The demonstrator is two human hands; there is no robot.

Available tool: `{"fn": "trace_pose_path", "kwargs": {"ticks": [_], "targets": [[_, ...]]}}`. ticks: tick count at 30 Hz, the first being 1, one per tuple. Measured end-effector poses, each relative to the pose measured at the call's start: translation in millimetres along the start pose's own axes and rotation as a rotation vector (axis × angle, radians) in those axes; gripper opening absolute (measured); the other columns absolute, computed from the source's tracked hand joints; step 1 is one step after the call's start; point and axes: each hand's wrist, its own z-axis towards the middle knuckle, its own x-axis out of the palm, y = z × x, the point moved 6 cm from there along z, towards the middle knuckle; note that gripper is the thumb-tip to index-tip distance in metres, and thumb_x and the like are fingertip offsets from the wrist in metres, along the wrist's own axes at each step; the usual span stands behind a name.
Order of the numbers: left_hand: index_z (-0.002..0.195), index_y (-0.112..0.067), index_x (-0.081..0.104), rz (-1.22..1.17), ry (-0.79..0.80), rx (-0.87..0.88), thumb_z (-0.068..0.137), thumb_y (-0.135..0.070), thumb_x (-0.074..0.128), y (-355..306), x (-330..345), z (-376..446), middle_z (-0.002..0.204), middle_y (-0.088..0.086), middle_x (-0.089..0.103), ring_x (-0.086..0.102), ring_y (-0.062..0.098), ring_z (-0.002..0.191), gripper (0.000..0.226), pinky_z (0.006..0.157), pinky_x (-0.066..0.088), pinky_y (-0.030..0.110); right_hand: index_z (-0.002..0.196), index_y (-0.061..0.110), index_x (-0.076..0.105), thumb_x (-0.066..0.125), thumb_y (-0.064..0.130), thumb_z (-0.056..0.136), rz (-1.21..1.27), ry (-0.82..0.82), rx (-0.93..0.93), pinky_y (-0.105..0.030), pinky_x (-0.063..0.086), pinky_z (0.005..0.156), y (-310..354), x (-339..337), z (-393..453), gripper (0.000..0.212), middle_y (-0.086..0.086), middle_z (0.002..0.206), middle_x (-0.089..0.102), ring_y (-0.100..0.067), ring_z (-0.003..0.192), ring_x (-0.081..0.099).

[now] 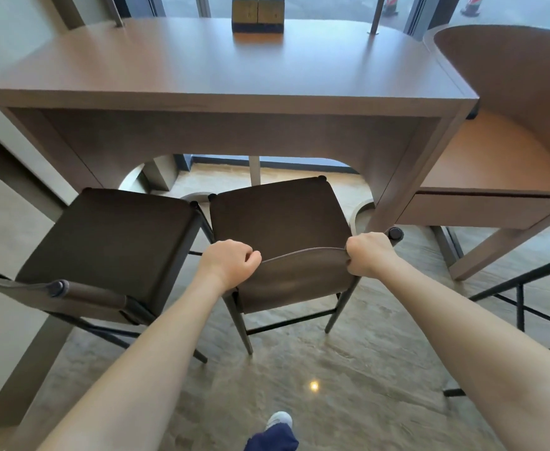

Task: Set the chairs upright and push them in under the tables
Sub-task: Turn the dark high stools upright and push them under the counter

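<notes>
Both bar chairs stand upright at the bench (228, 102) front edge; left hand (231, 262) and right hand (369, 253) fingers grasp the right-hand chair (280, 219) backrest, neither chair yet pushed fully under.

Polished stone floor (348, 369) (one light glint), windows (316, 4) beyond, curved bench (511, 92) alongside.

This looks like a café or restaurant seating area: a tall wooden bench (228, 70) stands against floor-length windows (332, 4), two matching dark high chairs (276, 216) face it, a curved upholstered booth seat (508, 151) adjoins it, and the floor (348, 369) is polished stone.
</notes>
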Motion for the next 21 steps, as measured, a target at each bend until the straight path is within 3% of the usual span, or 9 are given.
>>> {"fn": "trace_pose_path", "kwargs": {"ticks": [8,13,16,19,21], "targets": [[0.059,-0.013,0.045,-0.036,0.035,0.01,0.092,-0.037,0.038,6.5,-1.0,11.4,0.058,0.0,0.053,0.055,0.021,0.061,0.042,0.049,0.026,0.027,0.086,0.02,0.058,0.052,0.023,0.082,0.037,0.006,0.027,-0.026,0.04,0.067,-0.5,-7.2,8.8,0.008,0.0,0.079,0.056,-0.027,0.082,0.06],[0.061,-0.011,0.046,-0.014,0.034,0.009,0.093,-0.036,0.039,7.2,-4.0,14.7,0.059,0.0,0.052,0.054,0.022,0.062,0.041,0.05,0.029,0.027,0.097,0.019,0.064,0.052,0.023,0.081,0.037,0.028,0.047,-0.026,0.042,0.068,-1.5,-7.6,12.2,0.02,-0.003,0.095,0.067,-0.027,0.091,0.064],[0.065,-0.01,0.05,-0.073,0.023,0.024,0.094,-0.037,0.039,7.7,-6.2,14.4,0.063,0.001,0.057,0.056,0.019,0.063,0.042,0.048,0.03,0.027,0.097,0.018,0.065,0.055,0.032,0.08,0.054,0.098,0.065,-0.027,0.046,0.07,-2.7,-7.6,14.8,0.025,0.001,0.087,0.065,-0.025,0.088,0.064],[0.07,-0.01,0.055,-0.227,0.001,-0.034,0.095,-0.041,0.031,15.8,-4.6,17.9,0.064,0.001,0.06,0.058,0.02,0.067,0.046,0.057,0.042,0.033,0.103,0.021,0.067,0.065,0.056,0.073,0.352,0.306,0.096,-0.027,0.047,0.071,-9.8,-8.6,20.0,0.046,0.009,0.086,0.062,-0.019,0.092,0.063],[0.077,-0.016,0.063,-0.376,-0.005,-0.111,0.09,-0.046,0.025,24.2,0.6,17.5,0.067,-0.002,0.064,0.061,0.017,0.071,0.05,0.067,0.05,0.038,0.126,0.028,0.059,0.066,0.066,0.073,0.869,0.427,0.096,-0.028,0.044,0.093,-6.6,-15.0,19.8,0.066,0.016,0.115,0.058,-0.014,0.115,0.054]]}}
